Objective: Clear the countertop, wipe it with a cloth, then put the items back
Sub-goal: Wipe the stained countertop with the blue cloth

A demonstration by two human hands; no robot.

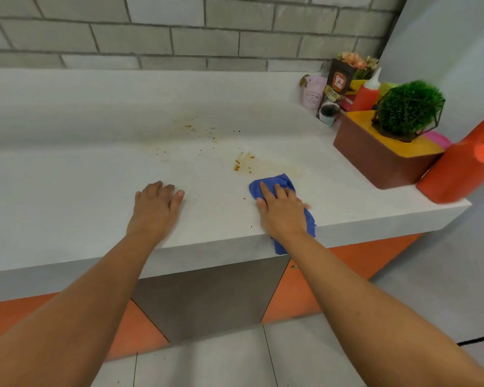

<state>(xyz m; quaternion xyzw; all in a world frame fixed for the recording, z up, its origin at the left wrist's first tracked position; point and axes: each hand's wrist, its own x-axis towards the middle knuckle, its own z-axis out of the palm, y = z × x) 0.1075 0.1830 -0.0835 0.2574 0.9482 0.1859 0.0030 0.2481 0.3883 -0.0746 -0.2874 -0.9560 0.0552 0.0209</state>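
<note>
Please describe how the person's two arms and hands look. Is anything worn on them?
The left hand and the right hand are bare: no gloves, no rings to be seen, and no watch or bracelet at the wrists. The left forearm and the right forearm are bare too; no sleeve comes into view.

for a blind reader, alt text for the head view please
A person's right hand presses a blue cloth flat on a pale countertop beside brown spills, while the left hand rests flat nearby. A box, plant and red jug stand at right.
</note>
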